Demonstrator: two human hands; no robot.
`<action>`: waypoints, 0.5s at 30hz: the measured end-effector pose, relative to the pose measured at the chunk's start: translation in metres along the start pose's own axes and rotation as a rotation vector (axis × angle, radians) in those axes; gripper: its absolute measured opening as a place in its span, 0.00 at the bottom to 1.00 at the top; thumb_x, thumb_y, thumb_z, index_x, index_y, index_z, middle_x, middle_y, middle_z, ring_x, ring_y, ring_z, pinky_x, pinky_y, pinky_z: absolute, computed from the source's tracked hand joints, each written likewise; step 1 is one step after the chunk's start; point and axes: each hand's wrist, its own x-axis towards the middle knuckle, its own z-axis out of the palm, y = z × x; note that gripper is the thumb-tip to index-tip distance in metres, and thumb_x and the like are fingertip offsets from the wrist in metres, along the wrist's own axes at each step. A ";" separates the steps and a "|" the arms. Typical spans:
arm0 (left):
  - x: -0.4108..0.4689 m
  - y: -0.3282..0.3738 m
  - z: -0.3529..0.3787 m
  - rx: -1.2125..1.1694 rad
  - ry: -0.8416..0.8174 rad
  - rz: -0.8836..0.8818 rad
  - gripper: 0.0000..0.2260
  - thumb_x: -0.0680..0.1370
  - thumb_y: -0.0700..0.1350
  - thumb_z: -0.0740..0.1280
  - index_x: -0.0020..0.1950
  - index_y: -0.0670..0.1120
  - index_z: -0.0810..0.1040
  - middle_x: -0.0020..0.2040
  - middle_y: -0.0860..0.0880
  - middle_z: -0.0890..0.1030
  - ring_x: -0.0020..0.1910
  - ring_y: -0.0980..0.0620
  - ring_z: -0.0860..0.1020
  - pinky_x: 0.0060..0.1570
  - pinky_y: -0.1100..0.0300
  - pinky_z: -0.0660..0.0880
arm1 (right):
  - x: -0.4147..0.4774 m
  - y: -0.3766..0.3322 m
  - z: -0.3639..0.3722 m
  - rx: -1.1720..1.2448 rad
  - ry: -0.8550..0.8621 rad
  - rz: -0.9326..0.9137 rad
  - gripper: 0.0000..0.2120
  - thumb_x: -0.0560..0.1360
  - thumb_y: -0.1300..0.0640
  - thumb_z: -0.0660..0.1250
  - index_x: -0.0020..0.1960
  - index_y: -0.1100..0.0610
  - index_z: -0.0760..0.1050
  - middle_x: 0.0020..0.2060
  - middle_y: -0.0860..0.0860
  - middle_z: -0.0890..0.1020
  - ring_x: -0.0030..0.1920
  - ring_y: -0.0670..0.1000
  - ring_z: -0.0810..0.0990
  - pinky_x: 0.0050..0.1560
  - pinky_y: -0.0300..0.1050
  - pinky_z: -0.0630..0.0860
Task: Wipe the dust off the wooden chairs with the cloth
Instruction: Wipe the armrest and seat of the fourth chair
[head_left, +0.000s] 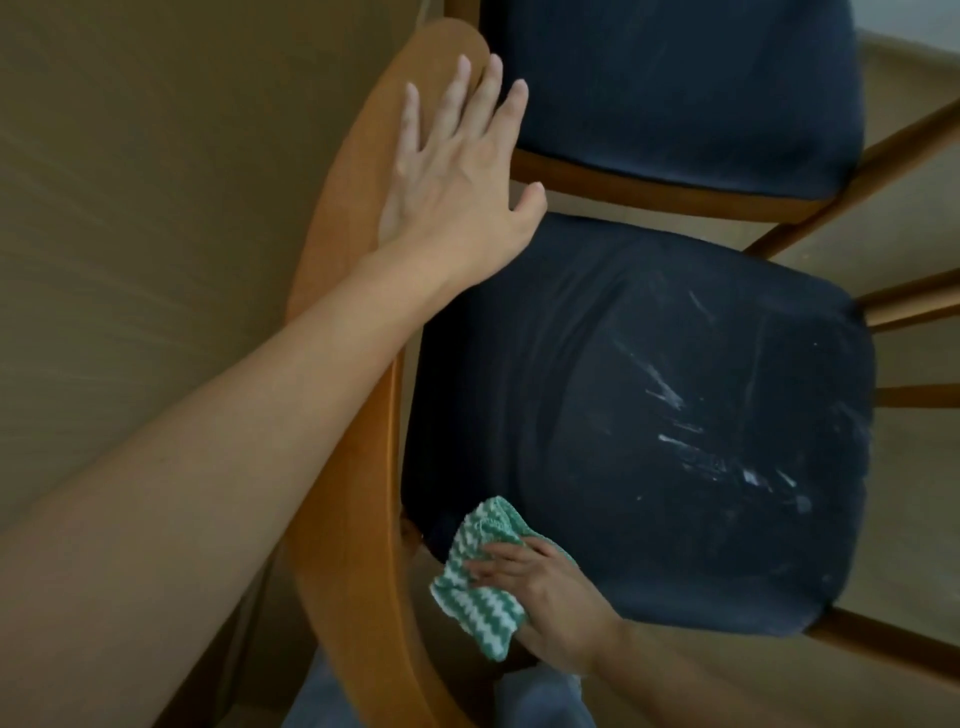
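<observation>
I look straight down on a wooden chair whose curved backrest (358, 467) runs along the left of its dark blue seat cushion (649, 426). White dusty streaks mark the cushion. My left hand (457, 176) lies flat with straight fingers on the top of the backrest. My right hand (545, 597) grips a green-and-white zigzag cloth (478, 577) at the seat's rear corner, by the backrest's lower part. A second chair of the same kind, with a blue seat (675, 93), stands just beyond.
A beige wall (156, 208) runs close along the left, right behind the backrests. Wooden legs and rails (883, 145) of the chairs stick out to the right over a light floor (914, 239).
</observation>
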 end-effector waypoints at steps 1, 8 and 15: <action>0.000 0.000 -0.001 -0.001 0.001 0.000 0.29 0.80 0.54 0.54 0.78 0.47 0.47 0.78 0.47 0.46 0.77 0.49 0.42 0.73 0.47 0.38 | -0.001 0.001 -0.005 0.159 -0.023 0.066 0.27 0.67 0.58 0.57 0.65 0.49 0.74 0.65 0.41 0.73 0.68 0.38 0.64 0.72 0.39 0.53; 0.002 0.002 0.001 -0.012 0.008 -0.007 0.29 0.80 0.54 0.54 0.78 0.47 0.47 0.78 0.47 0.46 0.76 0.49 0.42 0.73 0.48 0.38 | 0.057 0.046 -0.138 0.682 0.683 0.467 0.18 0.79 0.53 0.59 0.50 0.68 0.78 0.33 0.62 0.81 0.30 0.44 0.72 0.31 0.42 0.68; 0.002 0.001 0.003 -0.004 0.023 0.001 0.29 0.80 0.55 0.54 0.78 0.48 0.47 0.78 0.48 0.46 0.76 0.49 0.42 0.73 0.47 0.38 | 0.141 0.122 -0.232 0.348 0.987 0.588 0.15 0.80 0.53 0.55 0.63 0.54 0.73 0.54 0.56 0.79 0.54 0.56 0.76 0.53 0.47 0.70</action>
